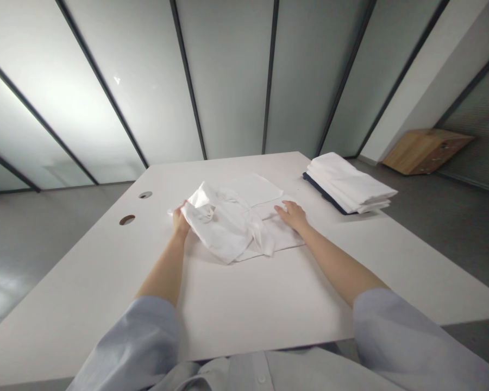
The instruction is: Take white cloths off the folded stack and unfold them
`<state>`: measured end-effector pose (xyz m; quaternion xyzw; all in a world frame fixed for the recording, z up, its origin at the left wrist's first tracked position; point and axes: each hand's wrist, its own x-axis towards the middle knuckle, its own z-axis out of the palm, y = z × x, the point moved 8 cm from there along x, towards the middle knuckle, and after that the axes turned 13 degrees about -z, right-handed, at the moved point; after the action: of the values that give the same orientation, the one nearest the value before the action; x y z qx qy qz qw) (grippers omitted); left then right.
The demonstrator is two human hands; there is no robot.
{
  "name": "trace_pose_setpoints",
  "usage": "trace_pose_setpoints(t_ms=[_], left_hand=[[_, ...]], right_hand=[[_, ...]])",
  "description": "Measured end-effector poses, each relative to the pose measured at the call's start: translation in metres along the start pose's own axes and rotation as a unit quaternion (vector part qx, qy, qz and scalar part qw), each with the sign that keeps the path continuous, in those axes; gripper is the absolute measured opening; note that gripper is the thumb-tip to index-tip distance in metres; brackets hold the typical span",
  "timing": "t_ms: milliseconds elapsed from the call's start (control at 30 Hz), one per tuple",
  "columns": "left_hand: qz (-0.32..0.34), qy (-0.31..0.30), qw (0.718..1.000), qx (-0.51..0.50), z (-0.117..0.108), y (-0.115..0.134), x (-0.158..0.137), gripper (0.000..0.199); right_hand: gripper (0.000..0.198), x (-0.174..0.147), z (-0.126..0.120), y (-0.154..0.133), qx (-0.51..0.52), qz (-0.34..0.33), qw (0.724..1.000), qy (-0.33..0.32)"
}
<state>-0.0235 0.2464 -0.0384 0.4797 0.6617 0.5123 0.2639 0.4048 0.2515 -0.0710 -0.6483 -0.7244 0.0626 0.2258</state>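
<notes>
A white shirt-like garment (232, 228) lies partly crumpled on the table in front of me. Its left side is bunched and raised, while its right part is spread flat. My left hand (181, 221) is closed around the bunched left edge, with some fingers hidden by the cloth. On the right part of the garment rests my right hand (294, 215), palm down and fingers apart. A stack of folded white cloth (348, 182), with a dark navy piece (324, 191) at its bottom, sits beyond my right hand.
The white table (264, 304) has a grey-capped round hole (145, 194) and an uncapped one (127, 220) on its left side. Frosted glass panels (228, 76) stand behind it. A wooden cabinet (426, 151) is on the floor at the far right.
</notes>
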Motion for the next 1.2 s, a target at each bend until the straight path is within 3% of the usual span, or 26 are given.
trace_pose_setpoints(t_ms=[100, 167, 233, 367, 467, 533, 633, 733, 833, 900, 967, 1100, 1200], left_hand=[[0.136, -0.011, 0.965, 0.224, 0.028, 0.033, -0.029, 0.028], [0.229, -0.029, 0.92, 0.318, 0.052, 0.052, -0.052, 0.05], [0.273, -0.085, 0.881, 0.376, 0.076, 0.06, -0.07, 0.078], [0.246, -0.214, 0.826, 0.461, 0.105, 0.058, -0.097, 0.113], [0.201, -0.265, 0.787, 0.52, 0.113, 0.054, -0.111, 0.112], [0.216, -0.263, 0.78, 0.525, 0.116, 0.058, -0.119, 0.11], [0.263, -0.278, 0.787, 0.483, 0.122, 0.063, -0.126, 0.112], [0.27, -0.32, 0.79, 0.448, 0.128, 0.058, -0.126, 0.086], [0.261, -0.322, 0.796, 0.44, 0.129, 0.054, -0.119, 0.047], [0.246, -0.3, 0.816, 0.428, 0.123, 0.053, -0.107, 0.038], [0.21, -0.247, 0.85, 0.415, 0.105, 0.053, -0.087, 0.039], [0.12, -0.081, 0.913, 0.382, 0.027, 0.058, -0.037, 0.053], [0.107, 0.035, 0.935, 0.336, -0.049, 0.076, -0.011, 0.063]], right_hand=[[0.058, 0.004, 0.018, -0.011, 0.089, -0.049, 0.994, -0.043], [0.057, 0.003, 0.028, -0.027, 0.151, -0.09, 0.982, -0.072], [0.056, -0.004, 0.035, -0.051, 0.209, -0.151, 0.961, -0.098], [0.047, -0.03, 0.039, -0.109, 0.31, -0.28, 0.891, -0.179], [0.042, -0.048, 0.037, -0.137, 0.36, -0.321, 0.844, -0.234], [0.041, -0.053, 0.034, -0.145, 0.379, -0.323, 0.831, -0.247], [0.038, -0.053, 0.029, -0.146, 0.38, -0.309, 0.843, -0.221], [0.04, -0.046, 0.022, -0.138, 0.374, -0.278, 0.869, -0.164], [0.039, -0.034, -0.001, -0.108, 0.348, -0.199, 0.916, 0.004], [0.035, -0.03, -0.021, -0.076, 0.32, -0.122, 0.928, 0.146], [0.03, -0.028, -0.032, -0.044, 0.312, -0.059, 0.919, 0.235], [0.023, -0.02, -0.025, 0.002, 0.362, 0.038, 0.886, 0.287], [0.022, -0.016, -0.015, 0.006, 0.386, 0.055, 0.879, 0.273]])
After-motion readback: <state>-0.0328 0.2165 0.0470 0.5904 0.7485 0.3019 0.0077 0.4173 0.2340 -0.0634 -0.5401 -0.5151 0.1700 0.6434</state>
